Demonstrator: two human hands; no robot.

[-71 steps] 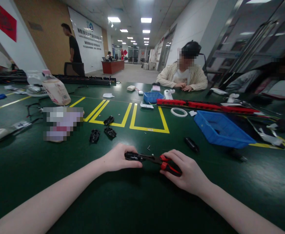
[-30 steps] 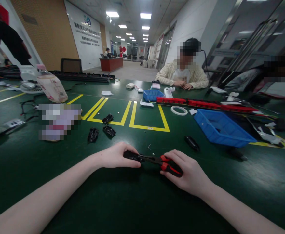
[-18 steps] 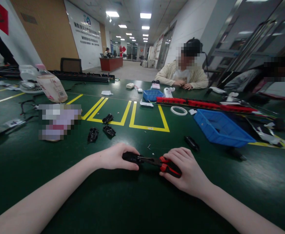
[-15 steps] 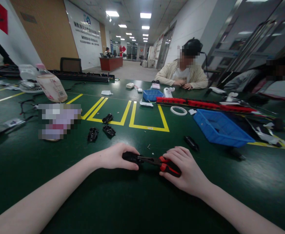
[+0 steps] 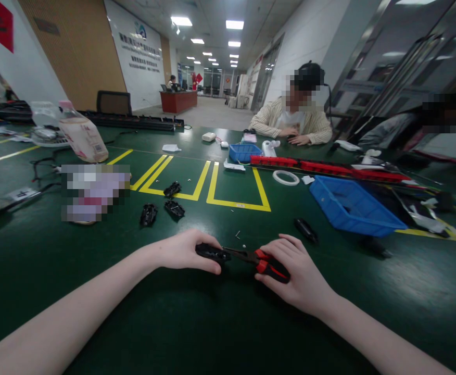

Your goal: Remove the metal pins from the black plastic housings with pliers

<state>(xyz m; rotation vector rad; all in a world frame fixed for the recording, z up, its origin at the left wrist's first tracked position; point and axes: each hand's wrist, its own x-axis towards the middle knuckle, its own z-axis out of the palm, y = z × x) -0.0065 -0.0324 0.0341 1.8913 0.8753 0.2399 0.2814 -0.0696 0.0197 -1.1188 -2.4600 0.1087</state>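
My left hand [image 5: 185, 250] is closed over a small black plastic part [image 5: 211, 253] and presses it against the green table [image 5: 197, 323]. My right hand [image 5: 296, 276] grips the red-and-black handles of a pair of pliers [image 5: 265, 263]. The pliers' dark jaws reach left and meet the black part. Three more black parts [image 5: 150, 214] lie on the table just beyond my left hand. A few tiny screws [image 5: 238, 235] sit behind the pliers.
A blue bin [image 5: 349, 205] stands at the right, a black cylinder [image 5: 306, 229] in front of it. Yellow floor-tape outlines [image 5: 238, 204] mark the table middle. A person in a striped shirt [image 5: 292, 122] sits across; a smaller blue tray [image 5: 243, 152] and red strip [image 5: 329, 167] lie there.
My hands have barely shifted on the pliers and the part. A person who walked along the far left has left the view.
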